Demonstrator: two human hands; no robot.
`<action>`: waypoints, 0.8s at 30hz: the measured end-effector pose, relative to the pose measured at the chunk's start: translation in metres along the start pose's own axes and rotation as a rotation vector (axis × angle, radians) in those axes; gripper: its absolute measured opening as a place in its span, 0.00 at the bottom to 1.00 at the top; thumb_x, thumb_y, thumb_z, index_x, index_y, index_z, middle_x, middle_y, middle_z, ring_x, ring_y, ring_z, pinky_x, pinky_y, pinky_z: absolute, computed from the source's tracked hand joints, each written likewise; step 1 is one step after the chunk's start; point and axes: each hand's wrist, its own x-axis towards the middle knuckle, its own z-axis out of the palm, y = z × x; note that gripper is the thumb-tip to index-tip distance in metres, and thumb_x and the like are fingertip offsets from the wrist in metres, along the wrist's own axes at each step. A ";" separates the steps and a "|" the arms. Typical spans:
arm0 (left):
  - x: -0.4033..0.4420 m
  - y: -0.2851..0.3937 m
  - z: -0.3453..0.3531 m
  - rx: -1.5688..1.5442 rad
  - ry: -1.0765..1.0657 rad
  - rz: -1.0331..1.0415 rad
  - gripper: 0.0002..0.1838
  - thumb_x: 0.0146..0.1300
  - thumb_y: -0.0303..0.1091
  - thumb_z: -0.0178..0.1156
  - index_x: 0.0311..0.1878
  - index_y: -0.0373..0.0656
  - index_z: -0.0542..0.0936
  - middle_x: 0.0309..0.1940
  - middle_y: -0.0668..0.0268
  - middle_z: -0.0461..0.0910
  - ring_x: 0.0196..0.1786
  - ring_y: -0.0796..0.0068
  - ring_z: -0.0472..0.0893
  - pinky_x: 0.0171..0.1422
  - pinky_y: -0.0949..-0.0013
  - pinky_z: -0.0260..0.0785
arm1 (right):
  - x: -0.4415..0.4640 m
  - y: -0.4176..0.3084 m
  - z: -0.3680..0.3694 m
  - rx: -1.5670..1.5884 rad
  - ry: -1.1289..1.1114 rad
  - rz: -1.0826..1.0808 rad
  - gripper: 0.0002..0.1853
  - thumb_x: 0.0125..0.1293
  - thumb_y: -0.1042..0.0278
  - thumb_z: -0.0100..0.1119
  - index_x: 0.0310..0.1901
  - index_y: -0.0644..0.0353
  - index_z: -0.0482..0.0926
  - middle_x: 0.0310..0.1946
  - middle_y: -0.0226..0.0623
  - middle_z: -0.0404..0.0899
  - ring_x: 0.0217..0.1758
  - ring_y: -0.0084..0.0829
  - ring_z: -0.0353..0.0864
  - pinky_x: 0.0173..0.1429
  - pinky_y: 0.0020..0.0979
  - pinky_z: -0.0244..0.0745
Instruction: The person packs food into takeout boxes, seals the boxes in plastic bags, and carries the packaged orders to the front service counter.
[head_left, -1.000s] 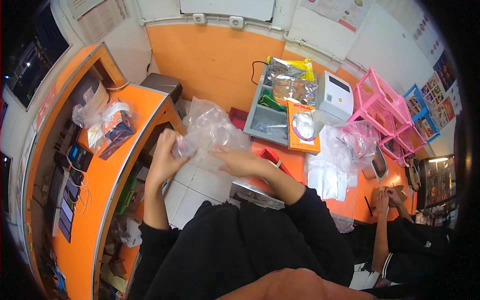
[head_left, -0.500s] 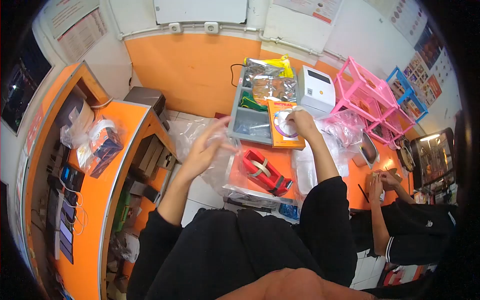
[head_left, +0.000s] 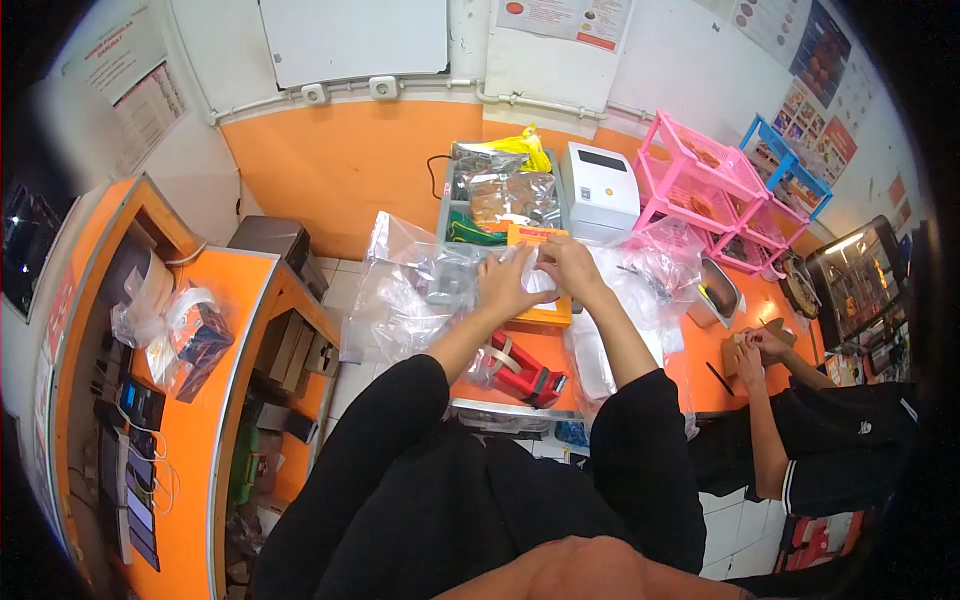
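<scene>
My left hand (head_left: 507, 287) is over the orange printed box (head_left: 544, 316), its fingers bent and thumb stretched to the right. A large clear plastic bag (head_left: 395, 290) spreads leftward from that hand, which seems to grip its edge. Close beside it, my right hand (head_left: 572, 268) is pinched above the same box. Pale, thin material shows between the hands; whatever is in the right fingertips is too small to make out. Below the hands, a red tape dispenser (head_left: 528, 378) lies near the table edge, partly behind my left forearm.
Behind the box stand a grey compartment tray (head_left: 446, 212) with packets and a white label printer (head_left: 601, 190). Pink racks (head_left: 690, 165) and a metal container (head_left: 716, 292) are to the right. A co-worker's hands (head_left: 752, 352) handle a brown carton. An orange shelf counter (head_left: 190, 470) stands left.
My left hand has moved right, from beside the box to over it near my right hand. The clear bag has shifted up and right. The view has turned slightly.
</scene>
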 end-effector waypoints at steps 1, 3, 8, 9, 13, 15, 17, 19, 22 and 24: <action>0.001 0.000 0.003 -0.006 -0.006 -0.014 0.54 0.37 0.65 0.72 0.68 0.49 0.66 0.69 0.62 0.64 0.61 0.48 0.65 0.66 0.48 0.51 | 0.000 0.000 0.001 -0.004 0.050 -0.029 0.04 0.52 0.72 0.63 0.27 0.59 0.77 0.29 0.38 0.76 0.40 0.42 0.78 0.45 0.40 0.74; 0.001 0.000 0.003 -0.019 -0.018 -0.042 0.53 0.36 0.65 0.72 0.67 0.49 0.67 0.68 0.63 0.66 0.62 0.49 0.64 0.67 0.47 0.49 | -0.001 0.000 0.004 -0.012 0.150 -0.088 0.05 0.52 0.73 0.63 0.26 0.60 0.75 0.28 0.39 0.75 0.39 0.42 0.78 0.44 0.41 0.74; 0.005 -0.004 0.006 -0.056 -0.088 -0.111 0.55 0.34 0.69 0.70 0.66 0.48 0.67 0.68 0.63 0.66 0.66 0.45 0.60 0.69 0.44 0.46 | 0.005 -0.005 0.001 -0.012 0.388 -0.050 0.03 0.55 0.76 0.62 0.29 0.62 0.77 0.27 0.40 0.75 0.36 0.43 0.77 0.40 0.37 0.73; 0.006 -0.006 0.007 -0.048 -0.090 -0.120 0.56 0.34 0.69 0.70 0.66 0.48 0.67 0.68 0.63 0.67 0.66 0.46 0.61 0.69 0.44 0.46 | 0.009 -0.009 -0.007 -0.006 0.440 -0.030 0.03 0.55 0.75 0.62 0.29 0.63 0.77 0.27 0.40 0.75 0.35 0.42 0.78 0.39 0.36 0.74; 0.003 -0.003 0.003 -0.077 -0.084 -0.140 0.55 0.33 0.69 0.71 0.66 0.47 0.68 0.65 0.63 0.69 0.66 0.45 0.62 0.69 0.45 0.47 | 0.038 -0.034 -0.077 0.181 0.752 0.090 0.04 0.62 0.72 0.60 0.36 0.61 0.80 0.31 0.39 0.79 0.32 0.36 0.79 0.39 0.31 0.73; 0.002 0.002 -0.013 -0.075 -0.086 -0.131 0.53 0.36 0.68 0.70 0.65 0.47 0.68 0.63 0.61 0.72 0.65 0.48 0.66 0.69 0.47 0.49 | 0.045 -0.043 -0.102 0.323 0.818 0.152 0.04 0.64 0.73 0.58 0.39 0.62 0.80 0.34 0.36 0.81 0.37 0.28 0.81 0.40 0.28 0.74; 0.001 -0.011 -0.018 -0.190 0.078 -0.096 0.49 0.40 0.66 0.69 0.64 0.47 0.70 0.60 0.59 0.74 0.62 0.49 0.68 0.66 0.45 0.51 | 0.046 -0.048 -0.105 0.477 0.843 0.136 0.06 0.65 0.76 0.55 0.43 0.63 0.78 0.37 0.34 0.80 0.40 0.25 0.81 0.42 0.26 0.74; -0.009 -0.024 -0.043 -0.313 0.258 -0.073 0.36 0.51 0.58 0.68 0.58 0.45 0.74 0.51 0.58 0.79 0.55 0.59 0.76 0.60 0.52 0.60 | 0.034 -0.068 -0.090 0.607 0.853 0.127 0.09 0.65 0.79 0.52 0.47 0.64 0.76 0.39 0.33 0.79 0.43 0.23 0.80 0.44 0.25 0.74; -0.040 -0.033 -0.131 -0.530 0.421 -0.067 0.19 0.62 0.42 0.63 0.52 0.44 0.76 0.37 0.65 0.81 0.41 0.73 0.78 0.47 0.71 0.67 | 0.020 -0.108 -0.063 0.988 0.739 0.113 0.13 0.65 0.82 0.49 0.51 0.65 0.72 0.45 0.35 0.75 0.45 0.23 0.78 0.44 0.23 0.73; -0.068 -0.032 -0.182 -0.593 0.374 -0.200 0.14 0.65 0.35 0.59 0.52 0.44 0.75 0.32 0.68 0.80 0.36 0.78 0.77 0.44 0.76 0.67 | 0.015 -0.126 -0.041 1.114 0.663 0.182 0.14 0.65 0.83 0.48 0.51 0.65 0.71 0.46 0.35 0.73 0.45 0.22 0.75 0.46 0.24 0.72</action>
